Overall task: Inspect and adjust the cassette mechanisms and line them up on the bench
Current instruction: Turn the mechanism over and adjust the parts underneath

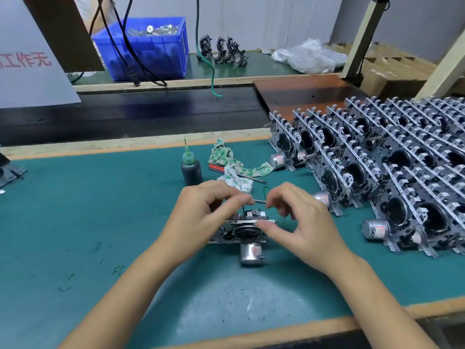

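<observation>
One cassette mechanism point(241, 233) lies on the green bench mat point(100, 222) in the middle, its silver motor point(250, 253) pointing toward me. My left hand point(208, 210) sits over its left top edge with fingers curled, thumb and forefinger pinched at the top of the mechanism. My right hand point(299, 217) hovers over its right side; the thumb presses the metal top edge while the curled fingers pinch near a thin metal pin point(259, 201). Several finished mechanisms point(377, 167) stand upright in rows at the right.
A dark bottle with a green nozzle point(191, 167) stands behind my hands, next to a green-patterned rag point(231, 165) and a red-handled screwdriver point(226, 170). A blue crate point(148, 49), cables and three more mechanisms point(221, 50) sit on the far shelf. A brown board point(302, 91) lies behind the rows.
</observation>
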`<state>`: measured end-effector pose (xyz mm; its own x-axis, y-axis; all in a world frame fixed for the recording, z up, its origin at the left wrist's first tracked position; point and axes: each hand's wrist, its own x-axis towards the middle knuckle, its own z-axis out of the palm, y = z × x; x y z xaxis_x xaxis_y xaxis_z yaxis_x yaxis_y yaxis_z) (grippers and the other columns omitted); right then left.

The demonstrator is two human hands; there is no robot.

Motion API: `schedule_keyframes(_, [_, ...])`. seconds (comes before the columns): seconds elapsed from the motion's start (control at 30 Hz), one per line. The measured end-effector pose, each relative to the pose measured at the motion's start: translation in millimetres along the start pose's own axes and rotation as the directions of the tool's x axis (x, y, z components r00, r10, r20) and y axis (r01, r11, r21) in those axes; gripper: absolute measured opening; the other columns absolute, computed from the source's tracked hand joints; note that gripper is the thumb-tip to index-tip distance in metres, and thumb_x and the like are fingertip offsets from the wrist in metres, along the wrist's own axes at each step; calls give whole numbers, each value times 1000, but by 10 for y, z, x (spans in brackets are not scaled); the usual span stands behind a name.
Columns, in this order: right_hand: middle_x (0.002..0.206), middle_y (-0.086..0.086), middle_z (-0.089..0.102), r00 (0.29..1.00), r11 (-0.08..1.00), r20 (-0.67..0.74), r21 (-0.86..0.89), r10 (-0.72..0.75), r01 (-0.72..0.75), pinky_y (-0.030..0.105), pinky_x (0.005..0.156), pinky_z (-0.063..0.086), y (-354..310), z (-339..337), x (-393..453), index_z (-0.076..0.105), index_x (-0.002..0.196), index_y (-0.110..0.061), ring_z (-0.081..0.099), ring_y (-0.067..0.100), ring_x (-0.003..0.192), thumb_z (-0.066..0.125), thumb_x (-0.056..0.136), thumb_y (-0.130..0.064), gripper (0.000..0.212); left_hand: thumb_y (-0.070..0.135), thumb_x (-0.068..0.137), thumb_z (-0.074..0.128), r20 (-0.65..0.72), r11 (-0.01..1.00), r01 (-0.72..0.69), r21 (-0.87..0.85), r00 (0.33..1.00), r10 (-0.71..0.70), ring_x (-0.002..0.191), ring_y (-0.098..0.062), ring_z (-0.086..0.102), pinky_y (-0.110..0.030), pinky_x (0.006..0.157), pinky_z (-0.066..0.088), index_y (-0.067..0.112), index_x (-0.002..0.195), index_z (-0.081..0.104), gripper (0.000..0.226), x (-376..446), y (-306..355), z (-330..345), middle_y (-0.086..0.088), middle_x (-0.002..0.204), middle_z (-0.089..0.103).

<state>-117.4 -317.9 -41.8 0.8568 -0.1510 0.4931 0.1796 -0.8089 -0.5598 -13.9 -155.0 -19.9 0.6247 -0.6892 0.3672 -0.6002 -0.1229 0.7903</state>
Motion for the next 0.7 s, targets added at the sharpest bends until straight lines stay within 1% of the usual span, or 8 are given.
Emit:
schedule_keyframes(0.1, [60, -17, 36, 990, 982, 125, -166, -69, 89, 28, 53, 35, -138, -11, 167, 49, 75, -19, 35, 8, 60, 52, 83, -52, 34, 38, 89, 55, -83, 991, 48, -121, 995, -58, 47, -4, 42, -14, 50, 32, 23, 74, 73, 28, 46, 17, 38, 2, 54, 56])
schedule_keyframes(0.17, [57, -13, 38, 977, 965, 204, -235, -64, 113, 33, 52, 34, -192, -13, 267, 45, 72, -21, 34, 12, 55, 57, 83, -52, 35, 35, 90, 53, -115, 981, 69, -184, 989, -91, 43, -3, 34, -12, 47, 28, 19, 68, 72, 33, 84, 16, 53, 4, 48, 53])
schedule_keyframes(0.23, [51, -11, 35, 961, 963, 275, -251, -29, 101, 33, 53, 28, -207, -18, 327, 35, 66, -26, 32, 14, 50, 61, 84, -50, 40, 35, 89, 53, -120, 975, 84, -205, 987, -110, 45, -5, 33, -15, 47, 29, 19, 64, 71, 35, 119, -1, 51, 5, 47, 53])
schedule_keyframes(0.3, [47, -10, 31, 948, 968, 317, -235, -5, 84, 34, 53, 25, -206, -25, 338, 26, 60, -27, 31, 13, 47, 60, 85, -48, 47, 34, 89, 54, -109, 974, 91, -209, 987, -116, 48, -7, 38, -19, 49, 31, 20, 67, 72, 32, 151, -30, 31, 6, 49, 53])
schedule_keyframes(0.4, [44, -11, 27, 950, 980, 310, -180, -25, 85, 33, 51, 25, -171, -54, 279, 27, 60, -26, 28, 17, 48, 62, 88, -40, 47, 32, 88, 56, -96, 978, 82, -190, 990, -102, 52, -6, 44, -19, 52, 35, 20, 73, 72, 25, 182, -69, 29, 9, 53, 53])
schedule_keyframes(0.5, [44, -8, 27, 962, 985, 273, -169, 5, 43, 32, 50, 22, -124, -99, 250, 24, 58, -28, 29, 16, 47, 60, 88, -40, 48, 26, 89, 58, -102, 999, -22, -24, 995, 20, 59, -3, 48, -18, 59, 38, 17, 74, 71, 22, 203, -56, 123, 12, 56, 54])
schedule_keyframes(0.6, [45, -7, 28, 978, 985, 206, -170, 25, 11, 36, 51, 28, -85, -169, 285, 23, 58, -28, 31, 20, 48, 60, 88, -34, 48, 28, 89, 58, -96, 964, -169, 207, 977, 192, 71, -15, 50, -27, 67, 38, 10, 78, 71, 25, 287, -12, 225, 5, 68, 58])
schedule_keyframes(0.7, [44, -8, 30, 990, 982, 123, -184, 67, -44, 36, 50, 30, -44, -290, 401, 26, 56, -28, 32, 14, 45, 60, 88, -30, 47, 32, 92, 50, -97, 909, -250, 333, 950, 297, 74, -22, 49, -32, 71, 35, 9, 79, 70, 33, 466, 36, 235, -2, 73, 57])
